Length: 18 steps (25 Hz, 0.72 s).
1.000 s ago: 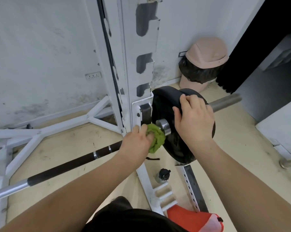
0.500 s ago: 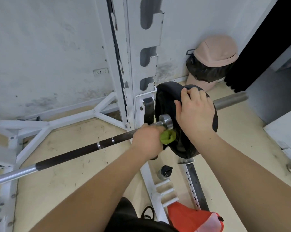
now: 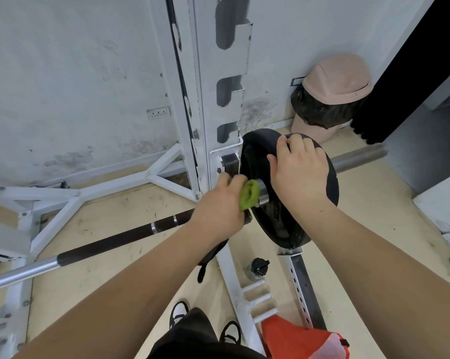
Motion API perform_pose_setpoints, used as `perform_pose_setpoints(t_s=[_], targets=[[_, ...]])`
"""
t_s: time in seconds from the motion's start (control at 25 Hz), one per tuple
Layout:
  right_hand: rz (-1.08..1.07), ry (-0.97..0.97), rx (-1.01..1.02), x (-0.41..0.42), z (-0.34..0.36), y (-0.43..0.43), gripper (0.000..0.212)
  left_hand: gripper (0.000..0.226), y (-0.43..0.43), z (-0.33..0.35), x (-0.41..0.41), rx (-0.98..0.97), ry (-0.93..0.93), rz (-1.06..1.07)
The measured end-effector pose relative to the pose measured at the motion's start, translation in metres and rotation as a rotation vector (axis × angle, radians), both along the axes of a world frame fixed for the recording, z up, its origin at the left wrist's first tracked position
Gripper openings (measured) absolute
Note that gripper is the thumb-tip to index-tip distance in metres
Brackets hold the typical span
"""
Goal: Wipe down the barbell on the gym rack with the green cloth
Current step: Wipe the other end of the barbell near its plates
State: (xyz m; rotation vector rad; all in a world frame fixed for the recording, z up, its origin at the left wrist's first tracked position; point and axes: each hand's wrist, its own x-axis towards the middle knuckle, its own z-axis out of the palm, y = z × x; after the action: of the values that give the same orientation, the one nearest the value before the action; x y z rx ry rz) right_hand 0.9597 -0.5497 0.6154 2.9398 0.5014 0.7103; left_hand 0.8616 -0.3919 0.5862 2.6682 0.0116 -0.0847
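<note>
The barbell (image 3: 110, 242) runs from lower left up to the white rack upright (image 3: 205, 104), its dark shaft resting in the rack hook. A black weight plate (image 3: 291, 218) sits on its sleeve, whose bare grey end (image 3: 358, 159) sticks out to the right. My left hand (image 3: 218, 206) is wrapped around the bar just left of the plate, with the bunched green cloth (image 3: 249, 194) squeezed between palm and bar. My right hand (image 3: 299, 174) grips the top edge of the plate, fingers curled over its rim.
A pink bin with a black liner (image 3: 332, 99) stands against the wall behind the plate. On the floor below lie a dark-capped bottle (image 3: 256, 269), white storage pegs (image 3: 260, 299) and an orange bag (image 3: 301, 338). White rack legs (image 3: 71, 198) spread left. My shoes (image 3: 205, 325) are close to the rack base.
My left hand with the cloth slid along the bar by the plate, first turning under, now back beside the collar with more cloth showing. The right hand stayed on the plate.
</note>
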Motion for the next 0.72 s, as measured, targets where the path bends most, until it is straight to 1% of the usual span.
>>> perform_pose_setpoints(t_s=[0.04,0.08,0.12,0.2,0.32,0.36,0.44,0.48,0.52,0.56,0.64,0.68,0.72], targets=[[0.005,0.001,-0.001,0.001,0.001,0.000,0.046,0.058,-0.006,-0.006,0.002,-0.022,-0.004,-0.073],[0.014,0.002,-0.003,0.002,0.001,0.001,0.047,0.059,-0.010,-0.012,0.002,-0.005,0.051,-0.116],[0.020,0.000,-0.009,0.003,0.001,0.000,0.047,0.057,-0.013,-0.013,0.004,0.030,0.118,-0.119],[0.028,-0.002,-0.016,0.005,0.001,0.000,0.047,0.053,-0.008,-0.014,0.009,0.116,0.177,-0.068],[0.041,-0.013,-0.017,0.004,0.002,-0.001,0.046,0.042,-0.001,-0.004,0.000,0.223,0.242,-0.002],[0.036,-0.013,-0.023,0.004,0.003,-0.001,0.046,0.034,0.003,0.000,-0.007,0.262,0.277,0.014],[0.026,0.020,-0.031,0.003,0.004,0.000,0.047,0.014,0.018,0.007,-0.022,0.338,0.405,0.034],[0.027,0.041,-0.024,0.003,0.005,0.000,0.048,0.010,0.027,0.010,-0.029,0.338,0.472,0.051],[0.033,0.060,-0.012,0.003,0.008,0.001,0.049,0.015,0.034,0.014,-0.035,0.300,0.504,0.086],[0.043,0.076,-0.003,0.003,0.010,0.002,0.050,0.020,0.036,0.016,-0.036,0.245,0.452,0.127],[0.095,0.082,0.032,-0.003,0.012,0.002,0.051,0.027,0.028,0.012,-0.032,0.110,0.157,0.194],[0.151,0.077,0.067,-0.009,0.011,0.003,0.049,0.037,0.019,0.007,-0.028,0.029,0.014,0.180],[0.220,0.070,0.100,-0.016,0.008,0.003,0.046,0.051,0.010,-0.002,-0.023,-0.029,-0.056,0.119]])
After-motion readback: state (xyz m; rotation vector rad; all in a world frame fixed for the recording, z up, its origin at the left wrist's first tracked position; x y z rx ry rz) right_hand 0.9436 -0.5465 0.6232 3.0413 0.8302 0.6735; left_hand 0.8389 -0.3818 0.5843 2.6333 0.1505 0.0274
